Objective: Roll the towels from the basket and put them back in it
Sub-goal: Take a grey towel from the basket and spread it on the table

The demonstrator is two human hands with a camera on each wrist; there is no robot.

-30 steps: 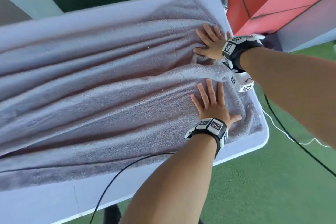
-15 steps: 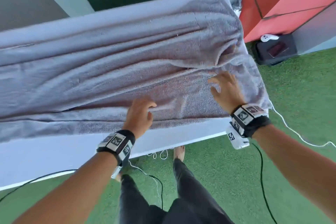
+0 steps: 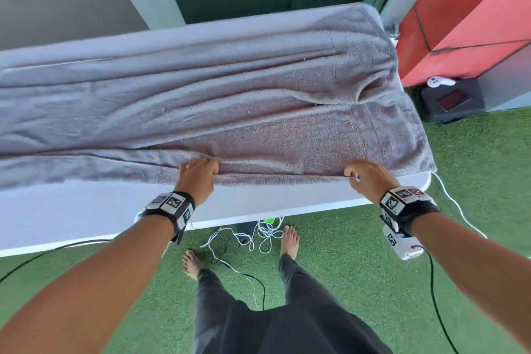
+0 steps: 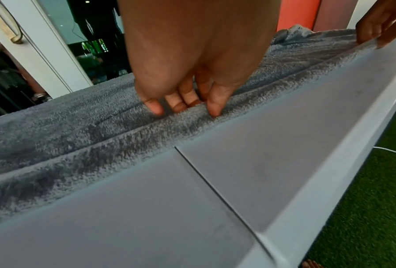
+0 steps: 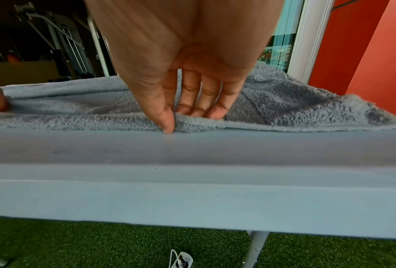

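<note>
— Hands first: what is different from a second ago?

— Both have come off the far right end of the long grey terry towel (image 3: 258,112), where they lay flat with straight fingers smoothing it. Now they sit on its near long edge. The left hand (image 3: 198,178) pinches that edge near the middle of the view, fingers (image 4: 181,101) curled down into the pile with the thumb beside them. The right hand (image 3: 370,181) pinches the same edge close to the towel's right end, thumb and fingers (image 5: 201,107) closed on a small raised fold of hem.

— And the towel itself?

— Spread lengthwise over the white folding surface (image 3: 86,215), still creased in long ridges, with its right end hanging slightly past the corner. A loose fold stands up near the far right. No basket shows in any view.

— So what does the shift mean?

— Smoothing looks finished. With the near edge gripped at two points, my reading is a lengthwise fold away from the body comes next, narrowing the towel before rolling. No roll has begun, so the task looks early.
</note>
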